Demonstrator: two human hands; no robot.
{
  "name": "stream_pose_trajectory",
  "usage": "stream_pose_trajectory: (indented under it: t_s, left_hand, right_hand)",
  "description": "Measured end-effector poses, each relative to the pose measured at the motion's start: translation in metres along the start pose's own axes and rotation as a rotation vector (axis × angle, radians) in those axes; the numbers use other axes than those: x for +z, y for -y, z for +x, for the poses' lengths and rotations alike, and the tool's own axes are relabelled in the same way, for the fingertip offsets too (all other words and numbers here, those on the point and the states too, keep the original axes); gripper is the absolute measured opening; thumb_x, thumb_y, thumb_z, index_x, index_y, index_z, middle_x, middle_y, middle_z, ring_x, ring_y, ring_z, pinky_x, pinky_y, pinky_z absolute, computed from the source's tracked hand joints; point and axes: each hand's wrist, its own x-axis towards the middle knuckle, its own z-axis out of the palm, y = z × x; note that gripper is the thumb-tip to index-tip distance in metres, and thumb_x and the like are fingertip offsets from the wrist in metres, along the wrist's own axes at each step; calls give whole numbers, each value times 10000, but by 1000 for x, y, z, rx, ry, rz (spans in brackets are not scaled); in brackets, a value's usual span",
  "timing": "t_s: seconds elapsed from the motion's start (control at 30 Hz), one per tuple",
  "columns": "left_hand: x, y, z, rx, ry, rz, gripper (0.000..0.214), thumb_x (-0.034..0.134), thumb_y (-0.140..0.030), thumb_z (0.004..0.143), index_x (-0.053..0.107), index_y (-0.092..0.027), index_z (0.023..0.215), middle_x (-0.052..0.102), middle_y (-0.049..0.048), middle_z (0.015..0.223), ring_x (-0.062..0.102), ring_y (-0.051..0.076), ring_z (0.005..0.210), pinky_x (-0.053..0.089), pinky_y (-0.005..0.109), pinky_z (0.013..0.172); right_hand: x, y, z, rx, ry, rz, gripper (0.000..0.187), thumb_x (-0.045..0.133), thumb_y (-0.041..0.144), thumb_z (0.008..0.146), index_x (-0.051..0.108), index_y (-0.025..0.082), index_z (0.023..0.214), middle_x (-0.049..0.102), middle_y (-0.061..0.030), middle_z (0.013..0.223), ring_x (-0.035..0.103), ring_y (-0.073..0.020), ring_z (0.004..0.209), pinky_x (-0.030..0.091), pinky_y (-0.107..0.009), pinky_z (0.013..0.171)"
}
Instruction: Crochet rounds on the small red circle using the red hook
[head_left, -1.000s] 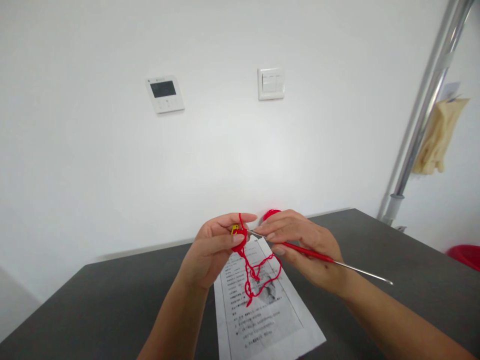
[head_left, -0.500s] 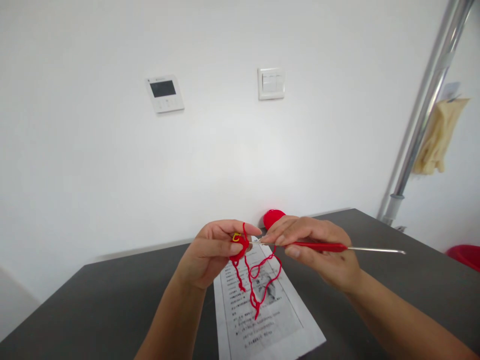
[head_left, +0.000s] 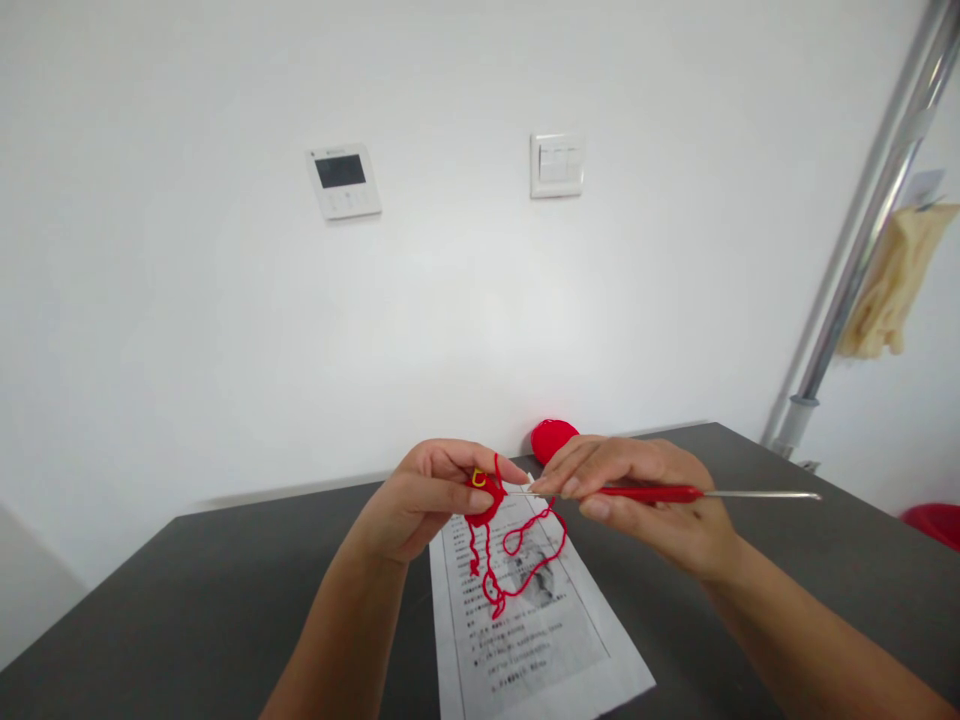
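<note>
My left hand (head_left: 420, 500) pinches a small red crochet piece (head_left: 484, 497) with a yellow stitch marker (head_left: 478, 478) clipped to it. My right hand (head_left: 637, 495) grips a crochet hook with a red handle (head_left: 652, 493); its metal tip points left into the red piece, and its bare metal end sticks out to the right. Loose red yarn (head_left: 525, 560) hangs in loops from the piece over a printed sheet of paper (head_left: 525, 640). Both hands hover above the dark table (head_left: 225, 610).
A red ball of yarn (head_left: 551, 440) lies on the table by the white wall, behind my right hand. A metal pole (head_left: 847, 270) rises at the right with cream gloves (head_left: 896, 290) hanging beside it. A red container (head_left: 934, 522) shows at the far right edge.
The hook has swung from slanting down-right to nearly level. Both hands have shifted slightly right, and the hanging yarn loops have changed shape.
</note>
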Motion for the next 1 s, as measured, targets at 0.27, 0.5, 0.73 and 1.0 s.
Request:
stream_pose_trajectory:
  t_s: [0.27,0.5,0.73,1.0]
  left_hand:
    - [11,-1,-1,141,-100,176,105,833,-181,635,801,-168,734,658,1,638,540,118,610,417,245,603]
    - [17,2,0,154,-148,62,190,891,-198,590,785,-170,744,709,13,689,575,119,631,470,251,638]
    - [26,0,1,105,-139,98,203,889,-178,567,788,-163,743,727,25,699,594,148,667,473,284,688]
    - [21,0,0,202,-159,223,150,746,-298,787,818,-177,839,749,40,794,599,151,756,460,260,738]
  right_hand:
    - [15,-14,-3,114,-220,215,79,708,297,907,730,221,910,803,-42,886,773,-189,807,651,-341,731]
    - [14,-14,-5,-308,-97,-482,201,624,135,923,680,255,1073,771,-85,1104,732,-233,1038,619,-417,865]
    - [8,-12,1,-338,-11,-623,155,616,145,930,642,255,1035,779,-69,1077,719,-212,1066,616,-384,886]
    - [11,-15,-2,-161,-168,-302,67,621,232,959,660,260,1006,772,-58,1031,722,-212,987,611,-424,863]
